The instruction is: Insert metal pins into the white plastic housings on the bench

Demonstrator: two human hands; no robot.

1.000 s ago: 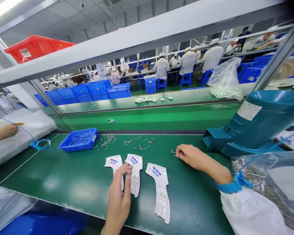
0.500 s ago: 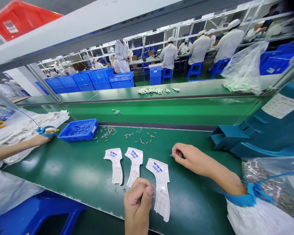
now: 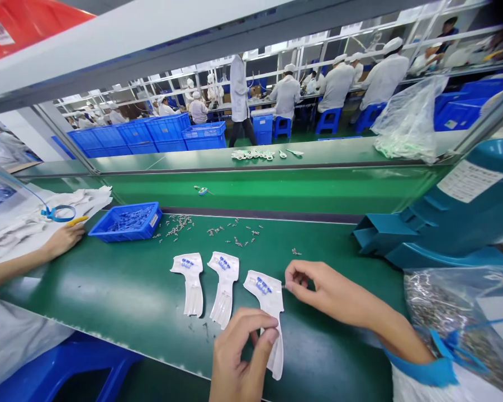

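My right hand [image 3: 318, 286] is closed in a pinch on a small silvery metal part [image 3: 283, 287], beside the head of the nearest white gun-shaped plastic shell half [image 3: 273, 304]. Blue pieces [image 3: 263, 285] sit in that shell's head. My left hand [image 3: 243, 352] is over the shell's handle, thumb and forefinger pinched together; whatever lies between them is too small to make out. Two similar shell halves, a middle one [image 3: 224, 290] and a left one [image 3: 193, 287], lie to the left with blue pieces in their heads.
Small metal parts [image 3: 179, 224] lie scattered behind the shells, with a few more metal parts [image 3: 295, 252] near my right hand. A blue bin [image 3: 128, 222] holds blue pieces. A co-worker's hand [image 3: 65, 240] is at left. Teal holders [image 3: 436, 223] and a bag of metal parts [image 3: 431, 301] stand right.
My right hand has moved left and toward me, to the nearest shell, uncovering a few metal parts. My left hand has shifted right over the handle. The co-worker's hand has turned on the table.
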